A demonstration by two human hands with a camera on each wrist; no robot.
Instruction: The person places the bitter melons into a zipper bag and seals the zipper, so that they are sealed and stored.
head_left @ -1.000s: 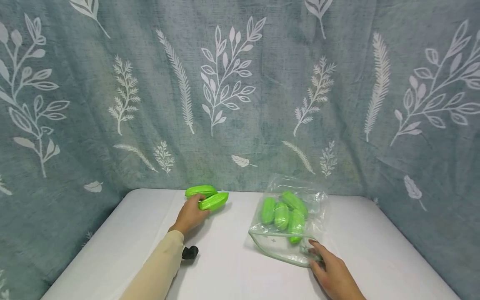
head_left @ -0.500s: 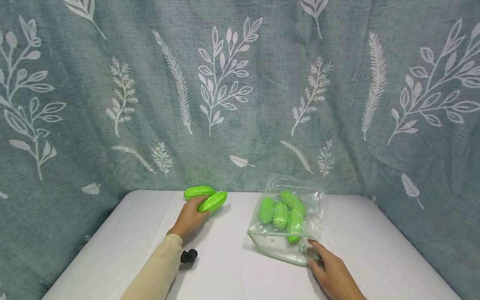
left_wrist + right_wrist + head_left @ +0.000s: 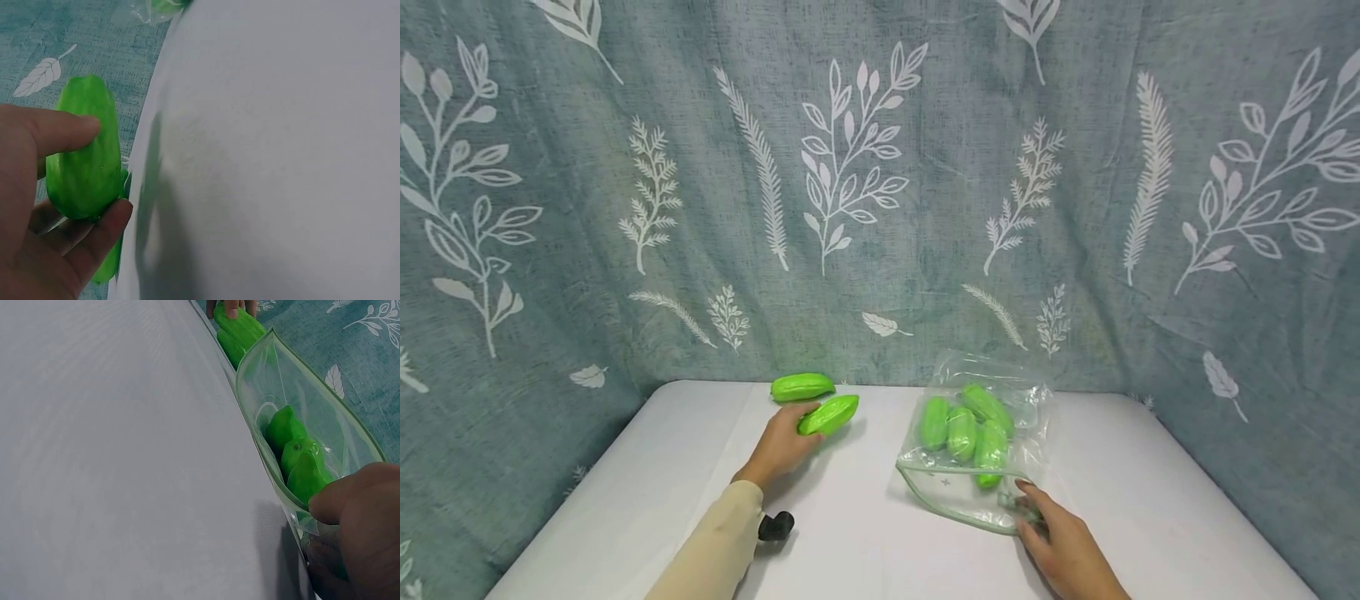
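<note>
My left hand (image 3: 782, 442) grips a plump green cucumber (image 3: 829, 415), thumb on one side and fingers on the other. In the left wrist view the thumb presses on the side of this cucumber (image 3: 84, 169), which appears raised off the table. Behind it a second green cucumber (image 3: 802, 387) lies near the table's far edge. At the right, my right hand (image 3: 1063, 542) pinches the green-trimmed mouth of a clear plastic bag (image 3: 943, 492). Several green cucumbers (image 3: 961, 432) lie inside the bag. The right wrist view shows the bag's mouth (image 3: 240, 375) gaping open.
A white-covered table (image 3: 865, 533) spans the front, with bare surface between the left hand and the bag. A teal leaf-patterned curtain (image 3: 880, 208) hangs behind it and along both sides. A black device (image 3: 775, 527) is on the left wrist.
My left hand has drawn its cucumber slightly nearer and away from the one behind, opening a gap between them. My right hand and the bag stay in place.
</note>
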